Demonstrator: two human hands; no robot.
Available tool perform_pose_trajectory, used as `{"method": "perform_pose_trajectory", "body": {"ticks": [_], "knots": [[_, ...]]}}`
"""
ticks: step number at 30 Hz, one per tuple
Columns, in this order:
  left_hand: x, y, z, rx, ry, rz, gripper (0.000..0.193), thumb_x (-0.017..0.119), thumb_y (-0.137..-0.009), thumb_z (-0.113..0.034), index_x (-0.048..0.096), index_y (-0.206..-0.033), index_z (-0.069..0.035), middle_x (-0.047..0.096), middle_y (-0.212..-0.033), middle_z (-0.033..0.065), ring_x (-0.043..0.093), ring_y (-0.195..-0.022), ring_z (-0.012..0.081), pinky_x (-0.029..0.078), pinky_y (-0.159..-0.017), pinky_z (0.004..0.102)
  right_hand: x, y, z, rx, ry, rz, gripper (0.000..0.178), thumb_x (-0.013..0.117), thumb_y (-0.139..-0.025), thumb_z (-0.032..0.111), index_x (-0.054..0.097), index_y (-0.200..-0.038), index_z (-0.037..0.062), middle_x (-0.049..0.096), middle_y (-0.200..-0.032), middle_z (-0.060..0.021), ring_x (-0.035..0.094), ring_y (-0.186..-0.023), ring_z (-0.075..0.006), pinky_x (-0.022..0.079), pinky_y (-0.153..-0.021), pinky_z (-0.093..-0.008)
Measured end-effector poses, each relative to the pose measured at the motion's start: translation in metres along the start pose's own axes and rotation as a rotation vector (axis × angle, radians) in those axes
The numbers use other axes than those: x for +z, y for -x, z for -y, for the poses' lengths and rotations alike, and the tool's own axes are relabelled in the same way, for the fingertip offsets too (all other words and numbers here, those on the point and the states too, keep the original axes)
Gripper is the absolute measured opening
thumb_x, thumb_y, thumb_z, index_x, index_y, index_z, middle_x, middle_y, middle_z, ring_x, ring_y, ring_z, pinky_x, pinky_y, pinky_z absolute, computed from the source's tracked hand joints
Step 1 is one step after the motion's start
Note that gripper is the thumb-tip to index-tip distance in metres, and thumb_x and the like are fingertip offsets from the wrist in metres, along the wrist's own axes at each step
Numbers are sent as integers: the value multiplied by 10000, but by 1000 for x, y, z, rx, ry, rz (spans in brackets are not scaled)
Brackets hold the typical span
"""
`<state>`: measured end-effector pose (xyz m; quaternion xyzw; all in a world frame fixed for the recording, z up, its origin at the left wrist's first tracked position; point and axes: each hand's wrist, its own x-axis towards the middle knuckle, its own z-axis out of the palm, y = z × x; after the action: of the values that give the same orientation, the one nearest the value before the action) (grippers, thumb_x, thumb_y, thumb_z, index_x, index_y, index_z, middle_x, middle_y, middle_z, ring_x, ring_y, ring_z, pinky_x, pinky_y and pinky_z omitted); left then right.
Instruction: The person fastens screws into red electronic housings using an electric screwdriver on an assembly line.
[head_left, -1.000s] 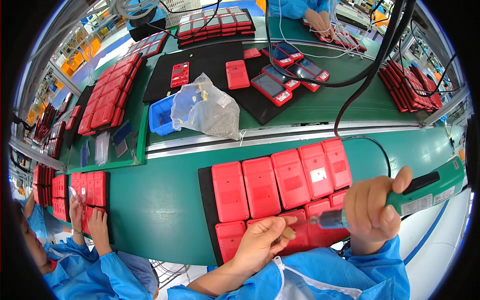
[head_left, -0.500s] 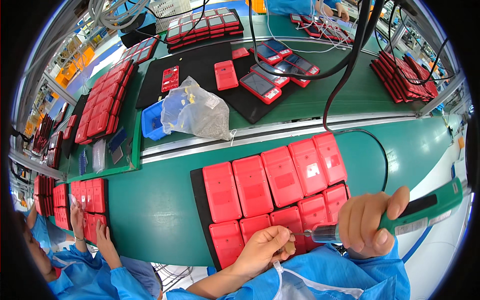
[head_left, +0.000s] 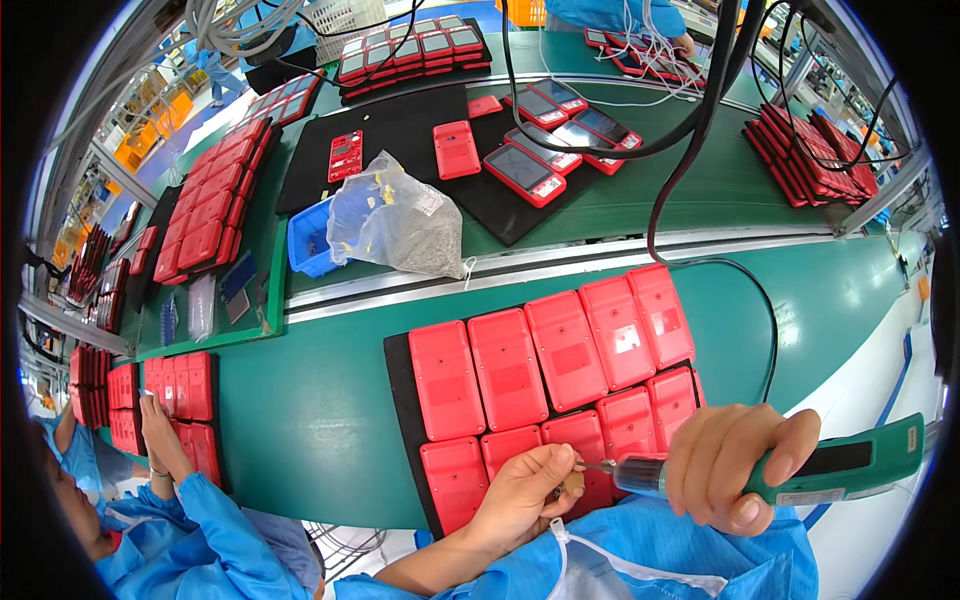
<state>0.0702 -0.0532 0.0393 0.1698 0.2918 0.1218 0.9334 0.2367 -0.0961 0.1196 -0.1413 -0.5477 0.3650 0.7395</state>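
Note:
My right hand (head_left: 725,465) is wrapped round a green electric screwdriver (head_left: 865,455), held level with its clear nose and thin bit pointing left. The bit's tip reaches the fingertips of my left hand (head_left: 520,495), which is closed in a pinch. A small tan-brown piece (head_left: 572,484) shows between those fingers; its kind is unclear. Beneath and beyond both hands, red handheld-device housings (head_left: 508,368) lie back side up in two rows on a black mat (head_left: 402,385). My hands and sleeves cover part of the near row.
A clear plastic bag of small parts (head_left: 425,240) leans by a blue bin (head_left: 305,245) behind a metal rail. Devices with screens (head_left: 525,172) lie beyond it. A black cable (head_left: 655,210) hangs at the right. At the left, a co-worker's hands (head_left: 160,435) are beside more red housings.
The screwdriver's handle end has tipped lower, and my right hand has shifted slightly left and down. My left hand stays pinched at the bit. The co-worker's hands have come together.

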Motion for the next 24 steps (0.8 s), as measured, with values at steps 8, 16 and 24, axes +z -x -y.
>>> {"method": "perform_pose_trajectory", "body": {"ticks": [8, 16, 24], "knots": [[-2, -2, 3, 12, 38, 22, 289, 393, -908, -286, 508, -819, -36, 462, -572, 45, 312, -447, 76, 245, -406, 198, -2, 0, -4, -14, 76, 104, 256, 551, -789, 13, 377, -967, 76, 508, -557, -49, 510, -411, -139, 466, -392, -265], [2, 0, 3, 14, -77, -23, 303, 431, -898, -286, 524, -782, -22, 482, -589, 28, 342, -457, 64, 235, -396, 181, -1, -7, -1, -10, 106, 205, 291, 569, -727, -44, 397, -940, 57, 500, -547, -58, 484, -395, -151, 439, -365, -276], [-20, 4, 13, 42, -96, -1, 281, 466, -879, -301, 546, -816, -39, 502, -605, 27, 386, -454, 70, 267, -383, 189, -40, -11, -25, 78, 330, 64, 363, 506, -708, -77, 398, -1019, 75, 488, -557, -64, 476, -443, -155, 443, -441, -297]]}}
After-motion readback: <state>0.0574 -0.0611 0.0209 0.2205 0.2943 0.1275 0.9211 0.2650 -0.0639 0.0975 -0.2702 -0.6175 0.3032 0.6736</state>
